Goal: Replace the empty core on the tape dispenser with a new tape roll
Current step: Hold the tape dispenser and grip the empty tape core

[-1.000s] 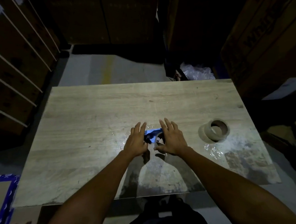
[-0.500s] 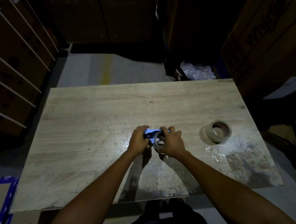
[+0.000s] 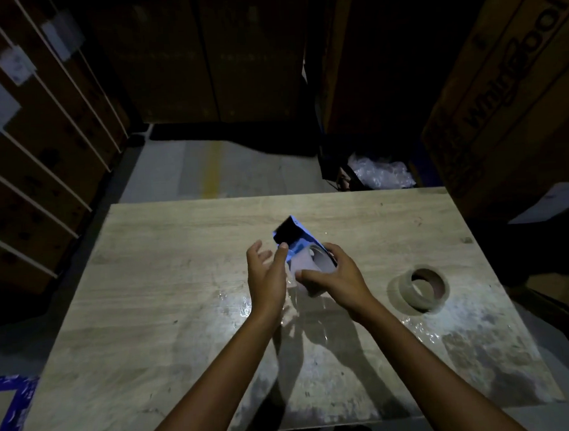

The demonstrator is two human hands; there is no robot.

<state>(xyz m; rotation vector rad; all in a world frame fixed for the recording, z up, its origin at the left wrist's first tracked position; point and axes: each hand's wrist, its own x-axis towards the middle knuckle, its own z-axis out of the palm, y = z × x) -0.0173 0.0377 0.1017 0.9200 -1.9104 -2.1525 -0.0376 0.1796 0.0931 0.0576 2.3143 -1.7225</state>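
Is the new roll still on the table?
Yes, the roll lies flat on the table, apart from both hands, which are at the dispenser.

One legible marking: the brand "Whirlpool" printed in dark letters, running diagonally, on the large cardboard box [image 3: 513,81] beyond the table's far right corner. White labels [image 3: 15,66] on the left boxes unreadable.

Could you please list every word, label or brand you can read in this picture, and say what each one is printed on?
"Whirlpool": printed in large dark letters on the side of the cardboard box at the upper right.
White paper labels on the strapped boxes at the left: too blurred to read.
Tape dispenser and tape roll: no readable text.
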